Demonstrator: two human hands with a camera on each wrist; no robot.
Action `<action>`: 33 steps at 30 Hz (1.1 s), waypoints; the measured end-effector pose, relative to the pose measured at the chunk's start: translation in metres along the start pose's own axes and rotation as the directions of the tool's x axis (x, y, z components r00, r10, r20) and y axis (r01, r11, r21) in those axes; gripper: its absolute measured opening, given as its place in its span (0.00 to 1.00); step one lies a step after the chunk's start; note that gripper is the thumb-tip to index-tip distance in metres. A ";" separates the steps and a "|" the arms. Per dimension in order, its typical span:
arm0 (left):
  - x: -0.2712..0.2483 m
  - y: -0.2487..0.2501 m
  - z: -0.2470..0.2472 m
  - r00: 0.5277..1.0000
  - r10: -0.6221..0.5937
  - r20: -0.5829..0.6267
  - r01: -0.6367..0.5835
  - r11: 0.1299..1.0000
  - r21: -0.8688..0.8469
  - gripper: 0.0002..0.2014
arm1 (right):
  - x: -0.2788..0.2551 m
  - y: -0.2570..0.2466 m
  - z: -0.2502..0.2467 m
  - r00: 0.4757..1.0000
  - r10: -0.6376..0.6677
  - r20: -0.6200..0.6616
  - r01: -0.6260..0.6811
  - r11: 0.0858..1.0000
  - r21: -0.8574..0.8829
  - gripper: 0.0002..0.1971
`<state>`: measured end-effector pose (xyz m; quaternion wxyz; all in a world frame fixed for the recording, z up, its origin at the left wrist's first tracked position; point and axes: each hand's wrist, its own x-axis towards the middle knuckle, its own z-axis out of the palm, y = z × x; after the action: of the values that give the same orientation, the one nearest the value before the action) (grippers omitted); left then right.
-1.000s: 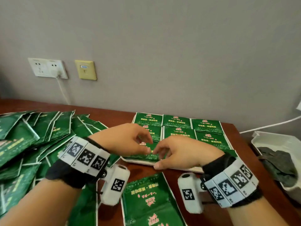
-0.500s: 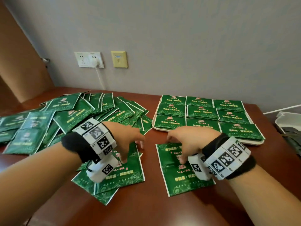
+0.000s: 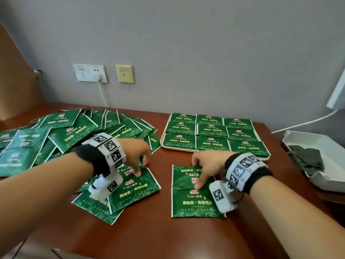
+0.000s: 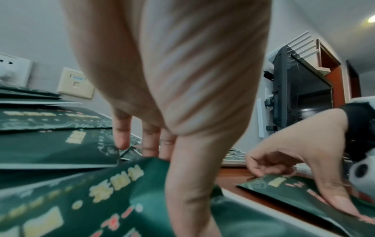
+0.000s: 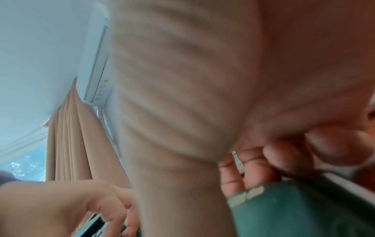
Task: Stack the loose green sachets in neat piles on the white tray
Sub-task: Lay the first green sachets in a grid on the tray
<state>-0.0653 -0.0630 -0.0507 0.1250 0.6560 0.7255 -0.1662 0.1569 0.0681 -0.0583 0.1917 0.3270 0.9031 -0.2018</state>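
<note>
Two loose green sachets lie on the brown table in front of the white tray (image 3: 179, 148). My left hand (image 3: 141, 168) pinches the far edge of the left sachet (image 3: 138, 189), thumb on top, fingers behind its lifted edge (image 4: 154, 162). My right hand (image 3: 195, 174) pinches the right sachet (image 3: 188, 200) the same way, its fingers curled behind the sachet's far edge (image 5: 284, 208). The tray holds neat sachet piles (image 3: 212, 131) in rows. A big heap of loose sachets (image 3: 65, 133) covers the table's left side.
A second white tray (image 3: 328, 182) with a dark cloth (image 3: 306, 159) sits at the right edge. Wall sockets (image 3: 89, 72) with a white cable hang behind the heap. Bare table (image 3: 168, 234) lies in front of the hands.
A second ago both hands were at the tray's front-left pile. They have come back toward me onto two loose sachets and now pinch their far edges.
</note>
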 end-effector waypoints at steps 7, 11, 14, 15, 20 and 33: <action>0.007 0.006 -0.010 0.988 0.042 -0.149 -0.118 0.826 -0.551 0.12 | -0.019 0.040 0.014 0.982 0.007 -0.187 0.016 0.993 0.120 0.34; 0.014 0.011 -0.009 0.983 0.071 -0.168 -0.179 0.564 -0.806 0.17 | -0.025 0.070 0.025 0.954 0.060 -0.295 0.123 0.816 0.564 0.25; 0.023 0.015 0.006 0.972 0.105 -0.211 -0.229 0.212 -0.950 0.23 | -0.026 0.086 0.034 0.943 0.080 -0.322 0.239 0.512 0.825 0.18; 0.027 0.015 0.014 0.968 0.094 -0.233 -0.243 0.119 -0.963 0.22 | -0.027 0.090 0.037 0.944 0.079 -0.319 0.261 0.413 0.873 0.17; 0.042 0.010 0.039 0.951 -0.006 -0.309 -0.306 -0.163 -0.938 0.17 | -0.031 0.097 0.037 0.921 0.152 -0.359 0.329 0.192 0.925 0.15; 0.022 0.021 0.040 0.883 -0.180 -0.434 -0.373 0.291 -0.881 0.20 | -0.050 0.106 0.024 0.862 0.172 -0.477 0.500 -0.126 0.857 0.26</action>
<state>-0.0487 -0.0570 -0.0976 0.3255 0.5149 0.6440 0.4628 0.2679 0.1051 -0.0804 -0.3544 0.2710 0.4983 -0.7434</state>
